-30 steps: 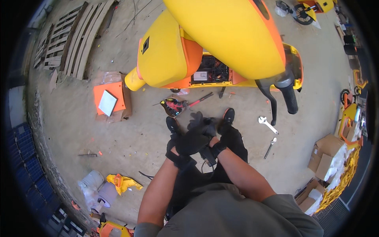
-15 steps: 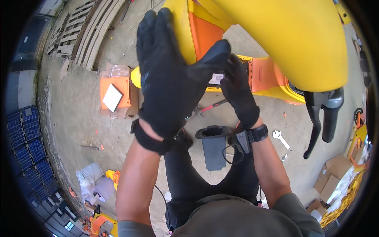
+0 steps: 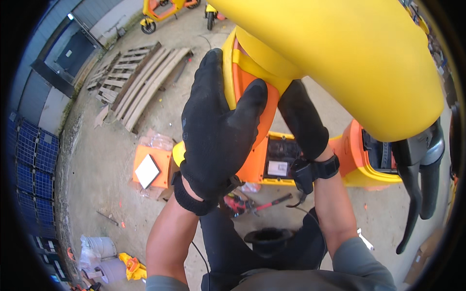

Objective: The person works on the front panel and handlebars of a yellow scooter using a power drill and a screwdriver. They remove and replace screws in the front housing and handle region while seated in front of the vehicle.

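Observation:
My gloved left hand (image 3: 218, 131) lies along a yellow-and-orange body panel (image 3: 264, 119) of a scooter. Its fingers are stretched along the yellow left edge, and the thumb stands apart over the orange face. Right of the panel is my gloved right hand (image 3: 303, 116), reaching upward with its fingers hidden behind the yellow bodywork. Beneath the right wrist, an uncovered compartment (image 3: 286, 182) shows dark parts and a white-labelled piece (image 3: 277, 168). A large yellow curved part (image 3: 349, 63) covers much of the upper right, close to a black brake lever (image 3: 412, 203).
Wooden pallets (image 3: 150, 92) lie on the floor at the far left. An orange sheet with a white rectangular piece (image 3: 147, 170) rests left of my arm. A red-handled tool (image 3: 274, 201) lies below the scooter. Buckets (image 3: 99, 247) stand at lower left; another scooter (image 3: 162, 9) is parked far off.
My right hand has gone from above the compartment up behind the bodywork. My left hand has shifted down along the panel. The view has tilted upward, bringing parked scooters into sight.

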Demonstrator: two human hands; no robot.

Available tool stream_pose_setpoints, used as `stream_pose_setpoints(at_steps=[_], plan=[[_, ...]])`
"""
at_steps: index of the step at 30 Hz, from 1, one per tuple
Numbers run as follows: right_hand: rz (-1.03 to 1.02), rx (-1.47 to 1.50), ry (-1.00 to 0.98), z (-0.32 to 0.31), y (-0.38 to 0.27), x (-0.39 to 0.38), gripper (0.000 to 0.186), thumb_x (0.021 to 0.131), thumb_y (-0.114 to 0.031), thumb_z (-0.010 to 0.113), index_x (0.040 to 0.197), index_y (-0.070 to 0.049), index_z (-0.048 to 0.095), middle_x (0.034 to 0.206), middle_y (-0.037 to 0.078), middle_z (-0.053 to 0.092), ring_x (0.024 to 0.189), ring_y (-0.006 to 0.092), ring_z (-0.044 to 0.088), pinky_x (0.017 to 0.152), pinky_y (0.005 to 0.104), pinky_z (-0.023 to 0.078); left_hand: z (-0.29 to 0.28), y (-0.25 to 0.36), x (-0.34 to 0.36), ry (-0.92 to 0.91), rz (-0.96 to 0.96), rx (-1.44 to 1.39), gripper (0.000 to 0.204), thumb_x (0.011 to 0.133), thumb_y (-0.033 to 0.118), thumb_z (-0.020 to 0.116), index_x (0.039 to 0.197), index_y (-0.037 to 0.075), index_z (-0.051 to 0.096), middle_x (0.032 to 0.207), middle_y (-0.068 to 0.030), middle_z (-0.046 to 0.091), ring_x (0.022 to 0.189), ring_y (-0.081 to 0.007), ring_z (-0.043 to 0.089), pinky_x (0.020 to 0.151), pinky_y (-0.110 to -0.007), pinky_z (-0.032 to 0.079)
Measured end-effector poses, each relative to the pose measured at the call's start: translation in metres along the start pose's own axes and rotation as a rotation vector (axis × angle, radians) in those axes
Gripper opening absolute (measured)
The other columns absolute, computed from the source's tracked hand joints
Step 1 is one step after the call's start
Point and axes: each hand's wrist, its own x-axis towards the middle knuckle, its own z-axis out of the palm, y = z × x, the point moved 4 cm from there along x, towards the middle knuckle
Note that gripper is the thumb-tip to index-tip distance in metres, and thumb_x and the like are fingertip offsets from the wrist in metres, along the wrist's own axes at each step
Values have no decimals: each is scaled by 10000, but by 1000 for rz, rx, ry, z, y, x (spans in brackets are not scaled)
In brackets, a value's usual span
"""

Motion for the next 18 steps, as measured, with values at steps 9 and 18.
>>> stream_pose_setpoints(at_steps=[9,18], plan=[[124,-32,43,4,0,11,255,1014,-153,617,1230,-19,618,1073,166,675,929,275,678,810,344,531,4,1,-2,18,84,-196,436,926,192,677,1276,-55,599,1039,-186,703,874,-259,681,831,-356,527],[440,130,10,15,8,-8,408,1050,-330,581,1348,-51,591,989,93,683,852,132,639,800,308,526,7,-5,-3,12,73,-279,464,940,239,669,1274,-72,589,941,-179,702,746,-227,656,737,-359,520]])
